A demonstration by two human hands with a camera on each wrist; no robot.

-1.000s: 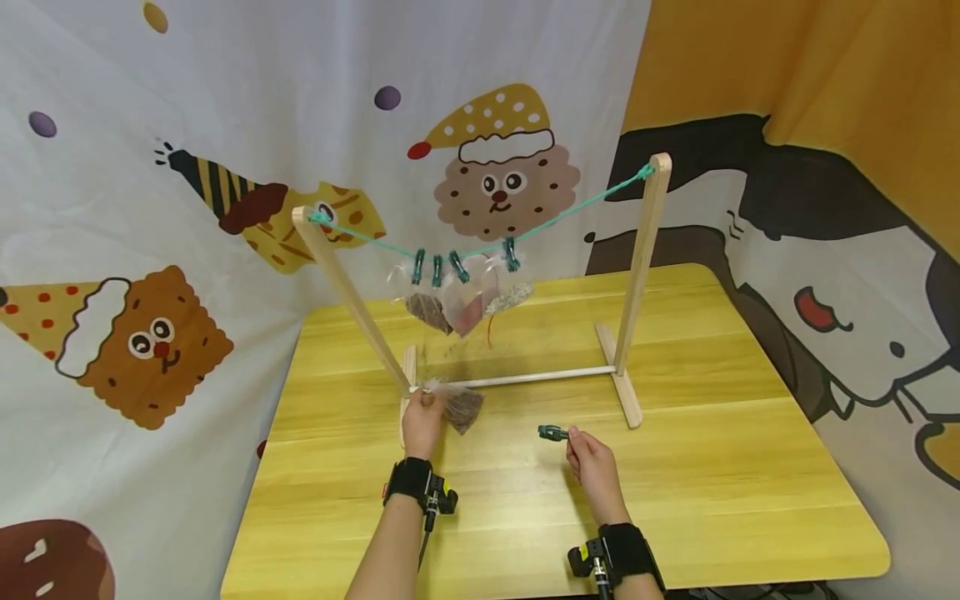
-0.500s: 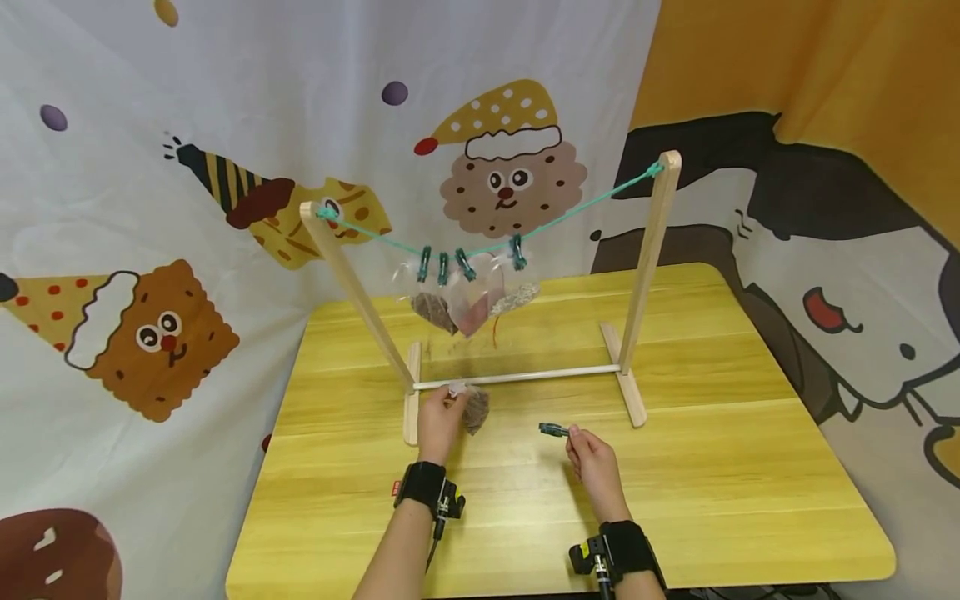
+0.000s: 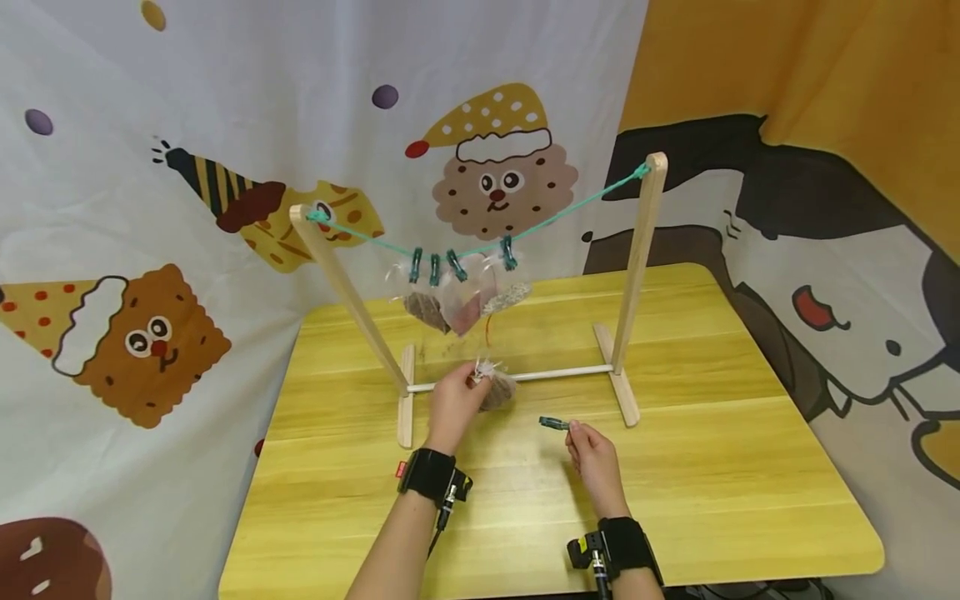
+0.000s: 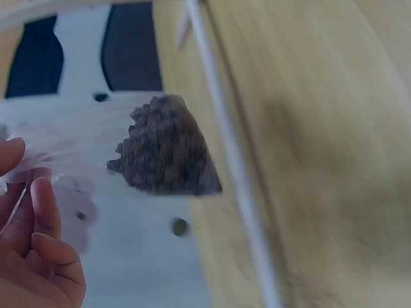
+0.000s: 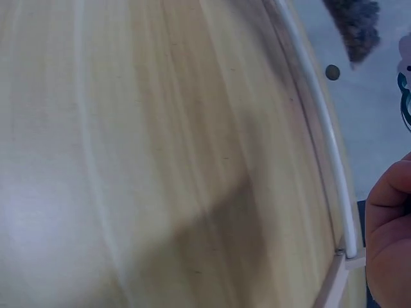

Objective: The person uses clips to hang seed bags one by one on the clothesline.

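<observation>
My left hand [image 3: 453, 408] pinches the gathered top of a clear plastic bag [image 3: 498, 392]. Dark brown lumps fill the bag's lower part, plainly seen in the left wrist view [image 4: 167, 151]. Between the thumb and fingers of my right hand [image 3: 597, 467] is a dark green clothespin [image 3: 553, 423], its far end pointing left toward the bag. Above and behind the hands, several green clothespins [image 3: 457, 265] sit on a sagging green string [image 3: 570, 212]. Clear bags hang from them: one with brown contents [image 3: 425, 311], one pinkish [image 3: 465, 307], one whitish [image 3: 508, 297].
The string runs between two wooden posts, left [image 3: 348, 300] and right [image 3: 637, 267]. A white rod [image 3: 562, 373] joins their feet low over the wooden table [image 3: 712, 467]. A red thread [image 3: 489, 329] dangles below the bags. A printed curtain [image 3: 262, 67] stands behind.
My left hand has carried the brown-filled bag right and a little up, from beside the left post's foot toward the rod's middle. My right hand stays almost still with its clothespin.
</observation>
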